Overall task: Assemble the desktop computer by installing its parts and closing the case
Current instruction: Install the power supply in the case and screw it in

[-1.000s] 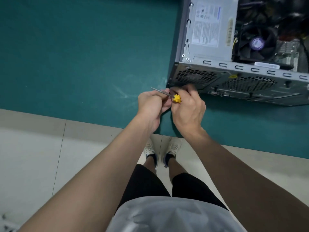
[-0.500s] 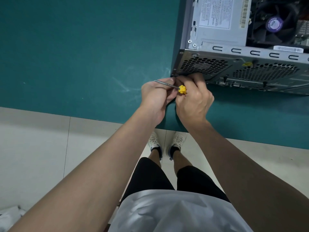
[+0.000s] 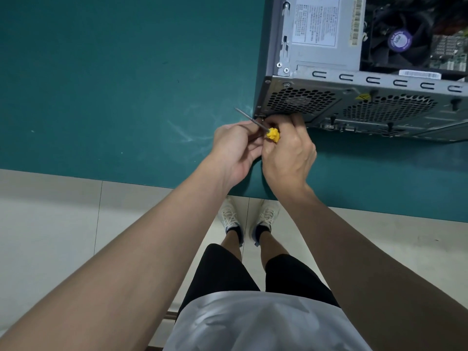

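The open desktop case (image 3: 314, 97) lies on its side on the green mat, its perforated rear panel facing me. Inside it I see the power supply (image 3: 321, 39) and a black cooler fan (image 3: 398, 40). My right hand (image 3: 288, 155) grips the yellow handle of a screwdriver (image 3: 273, 134), and its fingertips reach the rear panel's lower left corner. The thin metal shaft points up and left, away from the case. My left hand (image 3: 234, 148) is curled against the right one, its fingers pinching the shaft by the handle. Whether a screw sits under the fingers is hidden.
The green mat (image 3: 114, 84) stretches wide to the left of the case. Its front edge runs across the view, with pale floor tiles (image 3: 50, 224) and my feet (image 3: 249, 219) below it.
Both hands stay pressed together at the case's rear corner. My head has moved, so the case now sits lower and larger in view. The screwdriver shaft has tilted slightly steeper.
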`<state>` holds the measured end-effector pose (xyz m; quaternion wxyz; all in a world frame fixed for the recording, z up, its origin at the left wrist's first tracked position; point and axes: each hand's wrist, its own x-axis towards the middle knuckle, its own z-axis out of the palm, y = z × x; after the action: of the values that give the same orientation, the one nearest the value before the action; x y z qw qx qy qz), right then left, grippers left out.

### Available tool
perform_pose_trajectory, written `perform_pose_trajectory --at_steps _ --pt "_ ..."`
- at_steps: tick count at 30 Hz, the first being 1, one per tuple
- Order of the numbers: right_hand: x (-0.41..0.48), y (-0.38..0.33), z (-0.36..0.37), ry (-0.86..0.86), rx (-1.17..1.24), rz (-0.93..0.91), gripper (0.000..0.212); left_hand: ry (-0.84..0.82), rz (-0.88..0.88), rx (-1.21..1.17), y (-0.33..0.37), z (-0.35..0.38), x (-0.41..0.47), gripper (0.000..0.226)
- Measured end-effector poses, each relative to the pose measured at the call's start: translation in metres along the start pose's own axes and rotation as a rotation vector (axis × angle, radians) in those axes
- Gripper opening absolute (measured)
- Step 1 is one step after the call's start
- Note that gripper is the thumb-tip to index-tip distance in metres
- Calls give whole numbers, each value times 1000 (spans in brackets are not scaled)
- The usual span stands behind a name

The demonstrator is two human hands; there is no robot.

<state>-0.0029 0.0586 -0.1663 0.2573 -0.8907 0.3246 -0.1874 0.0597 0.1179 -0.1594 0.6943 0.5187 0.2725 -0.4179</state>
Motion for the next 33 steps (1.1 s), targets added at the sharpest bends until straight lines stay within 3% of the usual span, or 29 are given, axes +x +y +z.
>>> perform_pose_trajectory --at_steps 7,10,16,33 --pt "-41 3 -24 -279 320 218 17 -12 -26 -53 2 3 0 14" --pt "-62 3 -30 -399 375 298 8 -33 -37 -60 1 3 -1 11" --pt "-61 1 -29 -344 372 433 16 -73 -35 -120 2 1 -3 13" --pt "-61 0 -26 -372 292 399 23 -47 -44 -144 3 3 -6 17"
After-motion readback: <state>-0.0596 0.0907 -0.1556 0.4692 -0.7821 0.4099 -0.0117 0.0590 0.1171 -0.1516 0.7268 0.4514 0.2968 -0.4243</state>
